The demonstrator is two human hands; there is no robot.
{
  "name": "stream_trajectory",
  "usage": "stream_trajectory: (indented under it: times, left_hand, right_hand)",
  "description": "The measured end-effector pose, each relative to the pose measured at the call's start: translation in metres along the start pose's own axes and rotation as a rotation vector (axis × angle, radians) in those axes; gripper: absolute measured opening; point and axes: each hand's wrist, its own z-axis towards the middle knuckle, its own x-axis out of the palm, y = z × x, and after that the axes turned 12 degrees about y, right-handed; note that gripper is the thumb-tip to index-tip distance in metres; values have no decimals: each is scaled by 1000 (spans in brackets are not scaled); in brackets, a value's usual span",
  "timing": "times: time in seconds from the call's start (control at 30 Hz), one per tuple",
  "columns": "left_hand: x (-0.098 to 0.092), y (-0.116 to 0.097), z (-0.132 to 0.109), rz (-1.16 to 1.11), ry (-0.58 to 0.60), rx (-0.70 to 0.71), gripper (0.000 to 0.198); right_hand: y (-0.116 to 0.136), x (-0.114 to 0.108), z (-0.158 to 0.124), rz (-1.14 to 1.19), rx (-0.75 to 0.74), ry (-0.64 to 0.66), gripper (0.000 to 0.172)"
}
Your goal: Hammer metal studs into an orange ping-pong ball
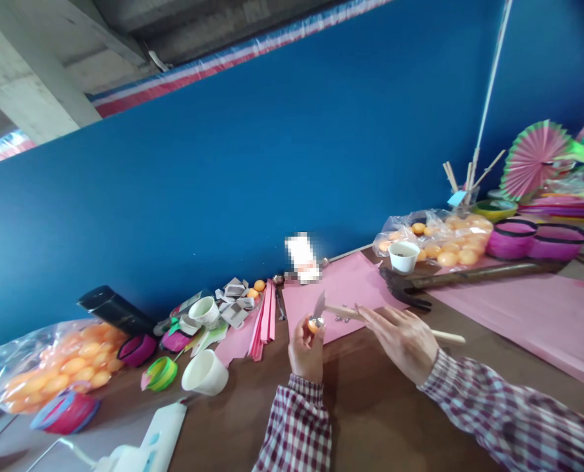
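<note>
Upright in the fingers of my left hand (305, 354) is an orange ping-pong ball (313, 327) with something shiny and metallic at its top; the exact part is too small to tell. My right hand (404, 337) is closed round the wooden handle of a small hammer (343, 311). The hammer's thin metal head sits just above the ball, and I cannot tell whether they touch. Beyond both hands lies a pink paper sheet (299, 301), with several tiny metal bits (341, 319) on it near the hammer handle.
A large claw hammer (468, 275) lies at right, beside a white cup (404, 257) and a bag of orange balls (456, 246). At left are another bag of balls (70, 364), a white cup (205, 372), pink paper strips (267, 321) and a power strip (161, 436). A blue wall (252, 170) rises behind.
</note>
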Motion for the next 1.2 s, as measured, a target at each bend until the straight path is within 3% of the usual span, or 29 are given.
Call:
stream_trajectory:
  times: [0.33, 0.63, 0.83, 1.0, 1.2]
  left_hand:
    - [1, -6, -4, 35, 59, 31, 38]
    - [-2, 2, 1, 31, 42, 18, 37]
    - [-1, 4, -1, 21, 29, 20, 42]
    - [0, 9, 0, -22, 32, 24, 43]
    - [1, 5, -1, -39, 51, -3, 44]
  right_hand:
    - [-1, -2, 0, -19, 8, 36, 38]
    - [-3, -2, 2, -20, 33, 83, 38]
    - [-33, -12, 9, -144, 239, 67, 42]
    - [-67, -7, 11, -197, 393, 95, 35]
    - [-79, 3, 9, -226, 457, 158, 34]
